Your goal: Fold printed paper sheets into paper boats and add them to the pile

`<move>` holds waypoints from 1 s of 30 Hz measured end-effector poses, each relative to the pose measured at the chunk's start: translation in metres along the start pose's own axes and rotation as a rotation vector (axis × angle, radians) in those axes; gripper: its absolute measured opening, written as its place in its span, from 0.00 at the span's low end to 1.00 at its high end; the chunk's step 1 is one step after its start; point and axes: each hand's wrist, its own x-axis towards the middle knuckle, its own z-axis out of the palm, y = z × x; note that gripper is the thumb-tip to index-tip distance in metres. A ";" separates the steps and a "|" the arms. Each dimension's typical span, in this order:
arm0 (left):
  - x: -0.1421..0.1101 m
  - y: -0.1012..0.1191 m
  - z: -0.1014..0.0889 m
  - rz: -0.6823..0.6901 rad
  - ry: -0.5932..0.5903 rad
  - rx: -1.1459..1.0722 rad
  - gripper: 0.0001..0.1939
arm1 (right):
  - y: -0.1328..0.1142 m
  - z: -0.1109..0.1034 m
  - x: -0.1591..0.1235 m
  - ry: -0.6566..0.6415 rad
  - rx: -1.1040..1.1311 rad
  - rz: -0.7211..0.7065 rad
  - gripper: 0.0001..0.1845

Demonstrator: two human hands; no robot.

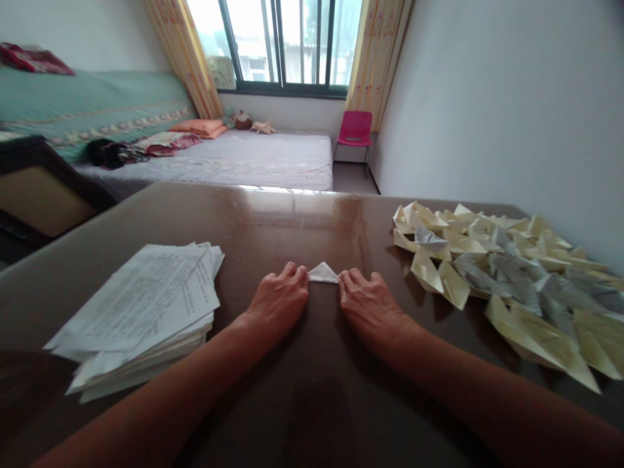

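Observation:
A small piece of folded white paper (pixel 324 273) lies on the brown table in front of me, its visible part a low triangle with the peak pointing away. At its left end, my left hand (pixel 283 292) has its fingers curled and closed on the paper. My right hand (pixel 368 302) grips the right end the same way, fingers bent and pressed together. Both hands rest low at the tabletop, and they cover the paper's two ends.
Left of my hands stands a stack of printed sheets (pixel 131 305). Many folded paper boats (pixel 468 244), cream and printed white, crowd the right side of the glossy table (pixel 263 221). Beyond are a bed (pixel 287 156), a pink chair (pixel 355 129) and a window. A dark chair (pixel 43 188) is at left.

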 end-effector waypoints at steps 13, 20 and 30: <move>0.003 -0.009 0.014 -0.092 0.193 -0.232 0.12 | 0.028 0.016 0.030 0.310 0.313 -0.078 0.21; 0.008 -0.014 0.019 -0.197 0.193 -0.366 0.14 | 0.034 0.036 0.038 0.318 0.494 -0.090 0.14; 0.011 -0.013 0.027 -0.172 0.237 -0.538 0.14 | 0.035 0.032 0.038 0.297 0.432 -0.099 0.15</move>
